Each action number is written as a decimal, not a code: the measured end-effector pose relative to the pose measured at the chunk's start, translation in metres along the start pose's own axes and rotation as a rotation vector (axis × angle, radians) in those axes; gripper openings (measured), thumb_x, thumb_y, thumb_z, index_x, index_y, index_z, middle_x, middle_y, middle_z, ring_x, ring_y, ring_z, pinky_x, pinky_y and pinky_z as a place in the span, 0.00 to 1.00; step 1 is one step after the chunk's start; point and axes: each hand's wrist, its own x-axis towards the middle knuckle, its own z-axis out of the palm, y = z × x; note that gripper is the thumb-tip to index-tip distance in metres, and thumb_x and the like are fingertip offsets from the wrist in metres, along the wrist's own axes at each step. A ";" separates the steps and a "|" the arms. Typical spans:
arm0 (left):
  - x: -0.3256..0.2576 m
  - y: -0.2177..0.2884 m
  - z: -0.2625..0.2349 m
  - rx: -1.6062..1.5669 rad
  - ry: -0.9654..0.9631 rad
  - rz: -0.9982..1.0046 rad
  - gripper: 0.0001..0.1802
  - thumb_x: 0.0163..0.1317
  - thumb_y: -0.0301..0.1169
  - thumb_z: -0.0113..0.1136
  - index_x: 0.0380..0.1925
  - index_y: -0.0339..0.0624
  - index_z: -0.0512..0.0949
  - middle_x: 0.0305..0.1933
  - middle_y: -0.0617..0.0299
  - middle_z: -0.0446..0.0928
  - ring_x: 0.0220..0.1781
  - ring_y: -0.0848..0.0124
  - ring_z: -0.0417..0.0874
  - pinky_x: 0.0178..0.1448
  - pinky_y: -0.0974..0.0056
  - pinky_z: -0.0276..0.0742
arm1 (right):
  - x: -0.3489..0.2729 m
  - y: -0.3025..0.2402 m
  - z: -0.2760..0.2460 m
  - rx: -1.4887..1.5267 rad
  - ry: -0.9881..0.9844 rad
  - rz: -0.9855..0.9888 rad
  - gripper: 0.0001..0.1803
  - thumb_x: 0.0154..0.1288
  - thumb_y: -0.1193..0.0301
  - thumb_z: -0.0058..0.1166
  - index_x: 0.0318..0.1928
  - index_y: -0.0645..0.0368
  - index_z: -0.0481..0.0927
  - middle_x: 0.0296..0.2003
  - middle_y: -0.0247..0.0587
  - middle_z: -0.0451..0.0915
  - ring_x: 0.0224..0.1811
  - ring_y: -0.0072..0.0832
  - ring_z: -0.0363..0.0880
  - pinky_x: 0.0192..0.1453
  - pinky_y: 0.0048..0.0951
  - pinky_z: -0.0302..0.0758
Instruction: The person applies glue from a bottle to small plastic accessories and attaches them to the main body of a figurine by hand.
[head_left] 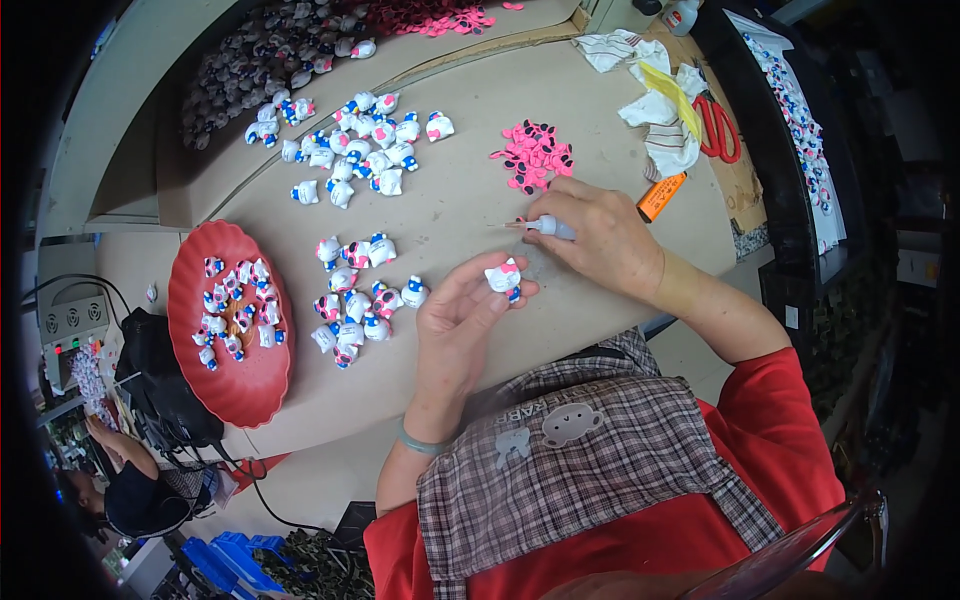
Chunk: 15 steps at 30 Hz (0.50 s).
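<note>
At a cluttered workbench, a person's left hand pinches a small white cat figurine with a pink bow between thumb and fingertips, holding it just above the table's near edge. The right hand is wrapped around a small glue bottle, fingers curled tight about it, its thin nozzle pointing left and lying just above the figurine — close, but whether it touches cannot be told.

Immediately left of the held figurine lies a loose cluster of like figurines, white with pink and blue parts, near enough to crowd the left hand. Farther left sits a red oval tray holding more of them. A larger scatter of figurines spreads toward the far side of the bench, with a darker heap in a box beyond.

Just behind the right hand lies a pile of pink bows. To the right — well apart from the work — are crumpled white rags, red-handled scissors and an orange marker-like tube. A plaid apron over a red shirt fills the foreground. Another person sits at lower left.
</note>
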 end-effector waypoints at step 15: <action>0.001 -0.001 0.007 -0.010 0.046 0.006 0.20 0.62 0.18 0.54 0.55 0.32 0.70 0.53 0.46 0.75 0.49 0.63 0.81 0.51 0.65 0.77 | -0.016 -0.013 -0.023 0.849 -0.082 0.322 0.06 0.55 0.77 0.63 0.33 0.63 0.80 0.29 0.33 0.80 0.25 0.16 0.76 0.29 0.18 0.72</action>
